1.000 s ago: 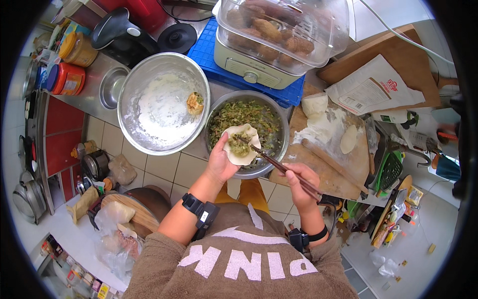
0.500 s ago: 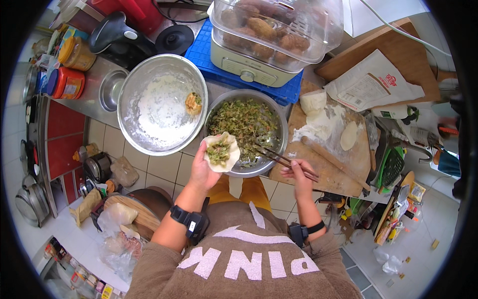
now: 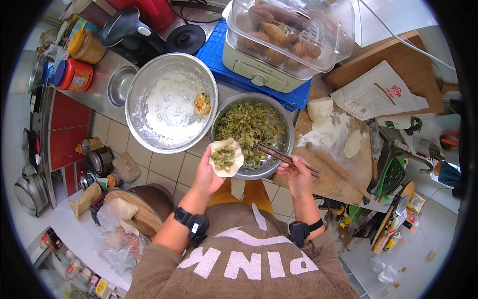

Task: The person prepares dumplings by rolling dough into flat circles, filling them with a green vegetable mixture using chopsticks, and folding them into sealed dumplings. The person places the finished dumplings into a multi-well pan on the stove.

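On my left hand (image 3: 205, 175) rests a round dough wrapper (image 3: 238, 160) with a mound of chopped green filling (image 3: 223, 157) in its middle; the fingers cup it from below. My right hand (image 3: 297, 175) grips a pair of dark chopsticks (image 3: 281, 157), their tips at the filling in a metal bowl (image 3: 290, 130). That bowl holds a large heap of the same green mix. To its left, a bigger metal bowl (image 3: 164, 119) dusted with flour contains one folded dumpling (image 3: 202, 103).
Right of the filling stands a floury wooden board (image 3: 323, 183) with a rolling pin (image 3: 338, 170), a flat wrapper (image 3: 352, 143) and a dough lump (image 3: 320, 107). Behind are a steamer (image 3: 269, 65) on a blue rack (image 3: 214, 47), a black kettle (image 3: 130, 37) and a flour bag (image 3: 381, 92).
The scene has shifted slightly to the right in view. The wrapper with filling stays in my left hand, tilted a little differently. The chopsticks remain at the filling bowl.
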`<state>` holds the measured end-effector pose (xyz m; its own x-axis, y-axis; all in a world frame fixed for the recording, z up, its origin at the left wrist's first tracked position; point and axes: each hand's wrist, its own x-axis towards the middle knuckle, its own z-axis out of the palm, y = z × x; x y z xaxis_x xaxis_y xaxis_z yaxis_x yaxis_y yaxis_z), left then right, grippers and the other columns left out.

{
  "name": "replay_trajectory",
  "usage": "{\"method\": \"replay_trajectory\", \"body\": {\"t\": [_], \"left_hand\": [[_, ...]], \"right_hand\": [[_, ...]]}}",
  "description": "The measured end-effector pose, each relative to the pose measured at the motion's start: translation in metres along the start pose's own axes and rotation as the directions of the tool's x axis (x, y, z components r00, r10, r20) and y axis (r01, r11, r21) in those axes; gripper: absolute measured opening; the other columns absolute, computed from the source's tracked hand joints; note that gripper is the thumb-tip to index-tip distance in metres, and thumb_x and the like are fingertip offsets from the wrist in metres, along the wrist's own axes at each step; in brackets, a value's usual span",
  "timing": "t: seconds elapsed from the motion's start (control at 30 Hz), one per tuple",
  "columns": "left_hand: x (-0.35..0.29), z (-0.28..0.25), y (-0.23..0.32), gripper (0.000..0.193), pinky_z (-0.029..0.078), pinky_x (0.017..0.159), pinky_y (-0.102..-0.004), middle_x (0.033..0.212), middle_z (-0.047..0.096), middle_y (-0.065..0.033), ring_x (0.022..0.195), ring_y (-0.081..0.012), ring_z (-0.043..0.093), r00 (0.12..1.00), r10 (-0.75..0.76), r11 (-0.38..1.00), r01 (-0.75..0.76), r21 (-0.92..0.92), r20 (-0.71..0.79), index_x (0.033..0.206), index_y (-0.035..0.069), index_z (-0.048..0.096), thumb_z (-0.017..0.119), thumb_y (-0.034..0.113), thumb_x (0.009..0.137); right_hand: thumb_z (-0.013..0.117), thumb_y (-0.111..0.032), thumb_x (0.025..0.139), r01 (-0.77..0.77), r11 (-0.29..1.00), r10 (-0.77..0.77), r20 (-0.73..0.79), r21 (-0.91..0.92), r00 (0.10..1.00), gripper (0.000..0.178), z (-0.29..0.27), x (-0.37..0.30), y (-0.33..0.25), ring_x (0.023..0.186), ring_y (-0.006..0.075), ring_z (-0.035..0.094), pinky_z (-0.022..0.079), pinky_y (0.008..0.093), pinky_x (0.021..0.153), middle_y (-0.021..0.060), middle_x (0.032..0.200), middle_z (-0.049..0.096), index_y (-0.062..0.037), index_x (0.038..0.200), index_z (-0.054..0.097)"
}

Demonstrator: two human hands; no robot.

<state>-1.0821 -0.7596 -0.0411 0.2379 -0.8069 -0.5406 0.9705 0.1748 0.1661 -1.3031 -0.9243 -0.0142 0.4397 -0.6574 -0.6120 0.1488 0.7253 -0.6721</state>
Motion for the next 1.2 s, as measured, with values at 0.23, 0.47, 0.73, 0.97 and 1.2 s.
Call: {"method": "replay_trajectory", "body": {"t": [0.23,0.47,0.73,0.97,1.2], "left_hand": [[0.044,0.03,-0.021,0.05,0.04,0.113,-0.0464,0.145,0.052,-0.013,0.133,-0.0298,0.05,0.996,-0.057,0.997,0.06,-0.054,0.063,0.142,0.007,0.047,0.033,0.041,0.108],[0.04,0.039,-0.025,0.05,0.039,0.113,-0.0465,0.145,0.052,-0.0129,0.133,-0.0295,0.05,0.993,-0.074,0.996,0.077,-0.042,0.088,0.141,0.007,0.048,0.032,0.041,0.108],[0.039,0.034,-0.016,0.05,0.041,0.112,-0.046,0.143,0.053,-0.0145,0.132,-0.0306,0.051,0.997,-0.036,0.999,0.038,-0.019,0.064,0.14,0.006,0.049,0.032,0.041,0.108],[0.021,0.035,-0.005,0.049,0.04,0.113,-0.0466,0.143,0.053,-0.0145,0.133,-0.0311,0.051,0.998,-0.011,0.998,0.015,-0.054,0.06,0.138,0.006,0.049,0.033,0.041,0.108],[-0.003,0.073,0.002,0.049,0.041,0.112,-0.0489,0.144,0.052,-0.0145,0.133,-0.0319,0.051,0.986,-0.095,0.993,0.103,-0.049,0.137,0.139,0.007,0.048,0.035,0.042,0.107]], "right_hand": [[0.054,-0.016,0.101,0.121,0.976,-0.11,0.071,-0.182,0.991,0.02,0.024,-0.038,-0.033,0.073,0.0252,0.072,0.063,0.0377,0.068,0.0164,0.084,0.07,0.0027,0.102,0.062],[0.055,-0.015,0.099,0.185,0.97,-0.182,0.031,-0.16,0.983,0.02,0.028,-0.048,-0.043,0.072,0.0262,0.072,0.063,0.0385,0.067,0.0172,0.082,0.07,0.0035,0.103,0.062],[0.055,-0.015,0.1,0.22,0.968,-0.223,-0.015,-0.124,0.975,0.019,0.005,-0.043,-0.048,0.072,0.0247,0.071,0.062,0.0376,0.069,0.0164,0.083,0.07,0.0022,0.103,0.06],[0.059,-0.019,0.1,0.144,0.936,-0.229,-0.244,-0.321,0.942,0.016,-0.03,-0.01,-0.009,0.068,0.0195,0.069,0.057,0.03,0.06,0.0113,0.081,0.069,-0.0037,0.098,0.057],[0.065,-0.032,0.098,-0.368,0.92,0.314,-0.306,-0.137,0.899,0.025,-0.03,0.001,0.022,0.048,0.0118,0.05,0.04,0.0254,0.043,0.0003,0.063,0.054,-0.0123,0.089,0.053]]}}
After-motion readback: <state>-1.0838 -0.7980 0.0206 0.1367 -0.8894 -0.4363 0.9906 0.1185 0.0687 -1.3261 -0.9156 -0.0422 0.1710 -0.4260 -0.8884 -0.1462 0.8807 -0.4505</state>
